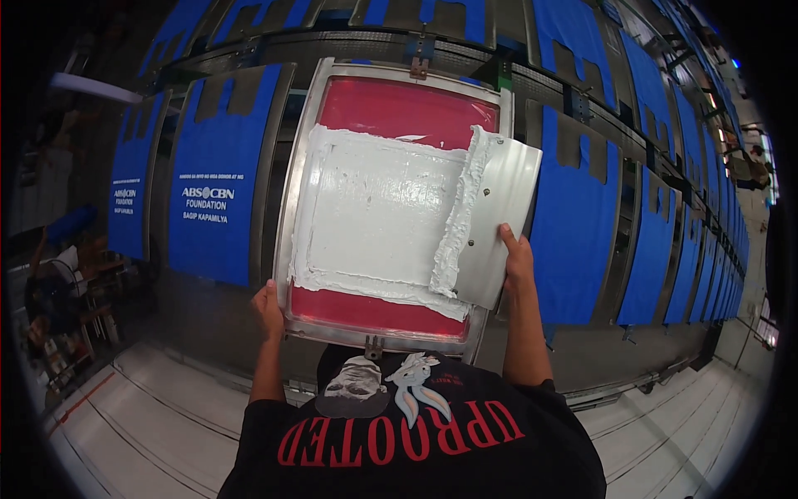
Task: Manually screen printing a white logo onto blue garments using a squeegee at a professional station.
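Fingers of the left hand (268,308) curl around the lower left corner of the screen (391,200), closed on its metal frame and steadying it. That screen lies flat on the long counter (208,312), over one of the blue bags (218,179) laid out in a row. Its red mesh is covered across the middle by a broad patch of white ink (374,212), with a thick ridge piled up at the patch's right side. The squeegee (497,220) stands tilted at that ridge, its blade edge in the ink. The right hand (517,254) grips the squeegee's lower end, fingers wrapped shut around it, thumb on top. More blue bags (573,224) run on to the right along the counter.

By the look of it, a print stroke is in hand, with the ink gathered at the right. The next move would call for even pressure on the blade and a steady pull across the mesh, while the left hand keeps the frame from shifting.
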A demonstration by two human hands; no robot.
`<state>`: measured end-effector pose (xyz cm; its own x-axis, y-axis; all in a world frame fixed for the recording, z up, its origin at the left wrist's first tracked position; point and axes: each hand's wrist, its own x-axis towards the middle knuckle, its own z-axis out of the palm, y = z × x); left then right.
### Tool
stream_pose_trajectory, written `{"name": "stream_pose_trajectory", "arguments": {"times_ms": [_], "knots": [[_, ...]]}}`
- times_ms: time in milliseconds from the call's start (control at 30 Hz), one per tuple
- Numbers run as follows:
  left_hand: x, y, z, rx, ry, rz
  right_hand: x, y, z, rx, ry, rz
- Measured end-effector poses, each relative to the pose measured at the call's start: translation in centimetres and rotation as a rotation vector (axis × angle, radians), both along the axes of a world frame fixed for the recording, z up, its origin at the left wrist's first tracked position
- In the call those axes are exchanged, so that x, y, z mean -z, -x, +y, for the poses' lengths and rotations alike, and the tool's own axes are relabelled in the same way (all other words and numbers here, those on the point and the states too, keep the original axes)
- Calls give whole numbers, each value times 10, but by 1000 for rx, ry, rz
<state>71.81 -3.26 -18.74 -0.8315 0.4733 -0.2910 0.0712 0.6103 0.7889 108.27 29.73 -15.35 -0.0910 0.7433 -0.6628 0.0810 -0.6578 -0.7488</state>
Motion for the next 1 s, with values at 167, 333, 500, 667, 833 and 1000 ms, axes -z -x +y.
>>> {"name": "stream_pose_trajectory", "arguments": {"times_ms": [167,333,500,667,833,1000], "knots": [[3,1,2,-41,-39,28,5,-2,1,-92,-3,120],[-6,5,11,163,241,149,7,-5,4,-17,-41,54],[-44,-8,18,192,166,426,15,-20,19,-107,8,34],[-44,-98,-40,539,-12,228,-53,30,44,-450,-145,-222],[-51,-162,-35,415,42,-260,-68,109,67,-968,-453,-445],[-27,-167,-39,205,81,-539,-75,181,67,-1281,-925,-759]]}}
